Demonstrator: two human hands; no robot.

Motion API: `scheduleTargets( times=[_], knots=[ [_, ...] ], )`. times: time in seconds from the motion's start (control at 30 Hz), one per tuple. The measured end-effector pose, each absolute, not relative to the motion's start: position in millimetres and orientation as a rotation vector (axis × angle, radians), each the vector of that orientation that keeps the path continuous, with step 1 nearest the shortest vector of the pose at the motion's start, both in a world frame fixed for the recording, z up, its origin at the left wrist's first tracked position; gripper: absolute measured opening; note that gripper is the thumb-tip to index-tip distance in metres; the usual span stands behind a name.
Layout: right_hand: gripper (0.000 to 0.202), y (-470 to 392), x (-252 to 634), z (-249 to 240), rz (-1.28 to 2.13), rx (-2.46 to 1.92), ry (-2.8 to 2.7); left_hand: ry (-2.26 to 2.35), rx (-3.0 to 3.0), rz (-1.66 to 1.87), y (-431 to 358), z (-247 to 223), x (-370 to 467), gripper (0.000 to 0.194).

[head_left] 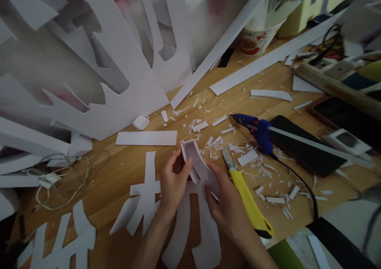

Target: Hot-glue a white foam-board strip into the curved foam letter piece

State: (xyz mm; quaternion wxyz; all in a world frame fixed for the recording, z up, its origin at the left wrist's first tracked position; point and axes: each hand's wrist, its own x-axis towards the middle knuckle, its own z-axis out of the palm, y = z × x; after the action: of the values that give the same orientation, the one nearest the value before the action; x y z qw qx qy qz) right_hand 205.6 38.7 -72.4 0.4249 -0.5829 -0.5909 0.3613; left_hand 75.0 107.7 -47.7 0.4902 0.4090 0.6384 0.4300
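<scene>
A small curved, walled piece of white foam board (205, 170) is held up between both hands above the wooden table. My left hand (175, 181) pinches its left end, the thumb pressed on the inner face. My right hand (224, 201) grips its right side, fingers behind and thumb in front. Beneath the hands lies a flat white cut-out (180, 237), partly hidden by them. Another white character-shaped cut-out (150, 185) lies left of my left hand. Right of my right hand rests a yellow utility knife (248, 205), its blade pointing away.
A blue glue gun (260, 132) with a red light lies beside a black phone (306, 146), its cord trailing right. White scraps (238, 148) litter the table. Large white cut boards (143, 88) lean at the back. A paper cup (262, 35) holds strips. A white cable (80, 181) lies left.
</scene>
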Motion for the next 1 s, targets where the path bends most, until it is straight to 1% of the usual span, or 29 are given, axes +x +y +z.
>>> scheduleTargets(
  times=[0.13,0.37,0.47,0.7,0.83,1.0],
  knots=[
    [0.06,39.8,204.1,-73.0,0.872,-1.447,-1.433,1.465,1.038,1.022,107.9,-46.7,67.6,0.041],
    [0.058,39.9,205.4,-68.7,0.885,-1.446,-1.45,1.457,1.235,0.913,105.7,-47.5,64.7,0.043],
    [0.058,39.5,203.9,-70.3,0.852,-1.456,-1.466,1.463,1.229,0.912,105.3,-47.7,66.8,0.047],
    [0.067,37.5,202.7,-73.4,0.859,-1.439,-1.476,1.509,1.207,0.889,104.8,-43.8,71.0,0.051],
    [0.063,37.2,204.4,-71.1,0.901,-1.451,-1.456,1.532,1.137,0.866,105.1,-40.6,70.7,0.052],
    [0.063,38.0,205.4,-68.7,0.892,-1.461,-1.487,1.565,1.101,0.854,105.3,-40.1,70.7,0.053]
  ],
)
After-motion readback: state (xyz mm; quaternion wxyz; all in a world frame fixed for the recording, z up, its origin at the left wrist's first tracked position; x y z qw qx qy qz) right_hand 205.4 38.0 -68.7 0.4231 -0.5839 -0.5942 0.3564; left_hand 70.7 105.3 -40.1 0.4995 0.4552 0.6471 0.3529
